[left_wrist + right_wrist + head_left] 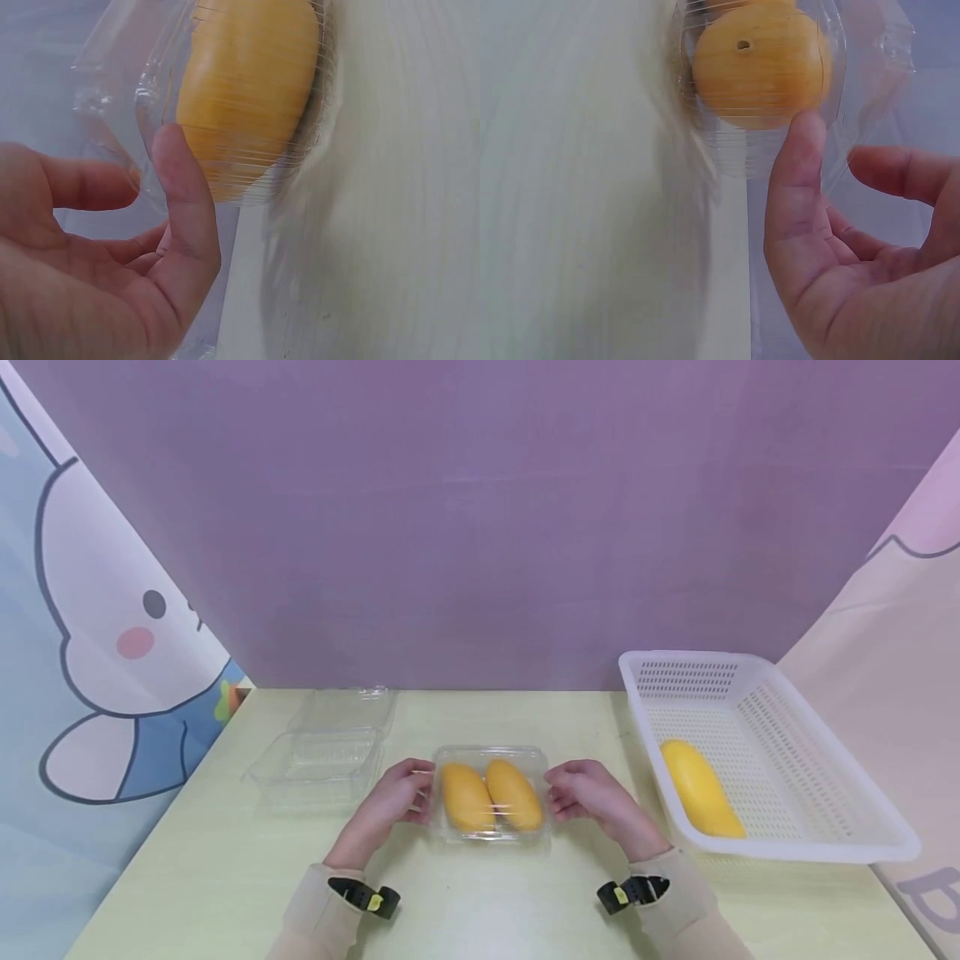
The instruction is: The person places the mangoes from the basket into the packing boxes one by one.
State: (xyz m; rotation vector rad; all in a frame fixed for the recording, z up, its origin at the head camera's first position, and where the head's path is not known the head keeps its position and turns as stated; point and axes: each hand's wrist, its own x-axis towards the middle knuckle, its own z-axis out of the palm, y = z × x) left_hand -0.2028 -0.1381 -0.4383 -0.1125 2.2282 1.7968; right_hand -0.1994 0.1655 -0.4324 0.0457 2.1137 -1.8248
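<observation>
A clear plastic clamshell box (491, 837) with its lid down stands on the table in front of me in the head view. Two yellow mangoes (467, 797) lie side by side inside it. My left hand (393, 797) pinches the rim at the box's left end; in the left wrist view, one fingertip (171, 142) lies against the ribbed wall. At the opposite end, my right hand (592, 797) pinches the rim the same way, with a fingertip (808, 135) on the side wall in the right wrist view.
Another clear clamshell box (318, 768) stands with its lid raised at the left. To the right is a white perforated basket (817, 852) with one mango (701, 789) in it. A purple wall (480, 527) rises behind the pale table (480, 910).
</observation>
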